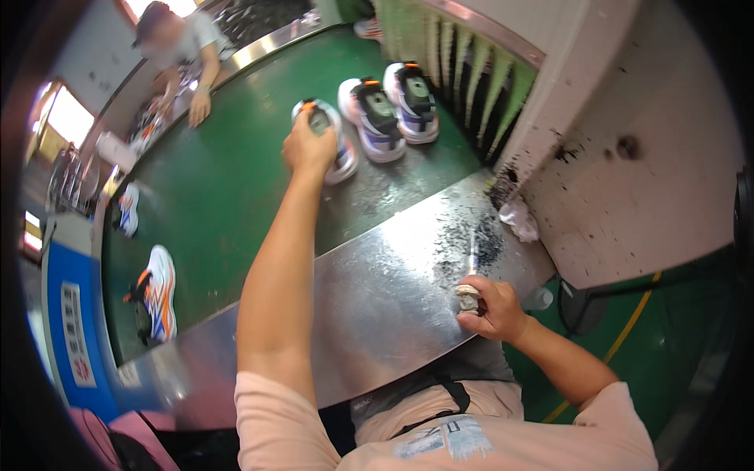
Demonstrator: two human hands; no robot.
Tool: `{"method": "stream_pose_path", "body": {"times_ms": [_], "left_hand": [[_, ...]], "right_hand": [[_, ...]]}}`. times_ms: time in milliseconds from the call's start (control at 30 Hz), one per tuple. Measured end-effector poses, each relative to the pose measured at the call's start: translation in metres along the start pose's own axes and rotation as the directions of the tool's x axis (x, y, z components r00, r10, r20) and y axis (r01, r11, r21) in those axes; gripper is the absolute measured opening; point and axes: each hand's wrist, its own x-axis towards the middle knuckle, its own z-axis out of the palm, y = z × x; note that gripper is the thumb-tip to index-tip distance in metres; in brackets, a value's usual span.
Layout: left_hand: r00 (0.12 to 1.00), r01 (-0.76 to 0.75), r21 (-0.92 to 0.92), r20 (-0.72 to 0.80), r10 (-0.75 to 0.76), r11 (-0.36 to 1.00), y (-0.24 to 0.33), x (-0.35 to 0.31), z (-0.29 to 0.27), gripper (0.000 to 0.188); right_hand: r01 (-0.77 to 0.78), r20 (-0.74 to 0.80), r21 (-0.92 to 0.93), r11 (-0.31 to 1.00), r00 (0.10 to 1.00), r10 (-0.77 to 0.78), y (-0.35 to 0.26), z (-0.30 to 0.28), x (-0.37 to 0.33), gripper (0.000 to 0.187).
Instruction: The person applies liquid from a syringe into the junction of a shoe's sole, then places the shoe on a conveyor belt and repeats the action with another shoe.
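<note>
My left hand [309,149] reaches out over the green belt, its fingers closed on the collar and tongue of a white sneaker [344,161] with orange and purple parts. Just right of it stand two similar sneakers, a middle one [371,118] and a farther right one [411,102], toes toward me. Above the metal ledge, my right hand [495,308] is closed round a thin tool [469,298] with a pale, wrapped-looking handle. A narrow light shaft points away from me; its tip is too blurred to make out.
A steel ledge [377,290] runs between me and the green conveyor belt [212,188]. Strip curtains [463,71] hang at the far right. Black smudges and a crumpled white wad [519,220] lie by the right panel. More sneakers [161,290] sit left; a person [177,47] works across the belt.
</note>
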Motion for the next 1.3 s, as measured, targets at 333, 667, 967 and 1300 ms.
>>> {"method": "stream_pose_path", "body": {"times_ms": [333,667,967,1300], "left_hand": [[0.962,-0.188,-0.033,-0.209,0.177,0.982,-0.147,-0.083,-0.099,0.033],[0.690,0.392,-0.529,-0.372,-0.621,0.752,-0.302,-0.105,-0.261,0.040],[0.860,0.236,-0.014,-0.462,-0.216,0.972,-0.278,-0.112,-0.288,0.027],[0.860,0.245,-0.081,-0.441,-0.255,0.966,-0.163,-0.260,-0.241,0.025]], "right_hand": [[-0.073,-0.160,0.120,0.990,0.983,0.092,0.015,-0.027,-0.023,0.057],[-0.093,-0.150,0.160,0.983,0.982,0.117,0.026,-0.033,-0.025,0.055],[-0.080,-0.141,0.046,0.996,0.986,0.086,-0.003,-0.036,-0.012,0.045],[-0.413,0.137,0.396,0.820,0.910,0.392,-0.049,-0.027,0.026,0.041]]}}
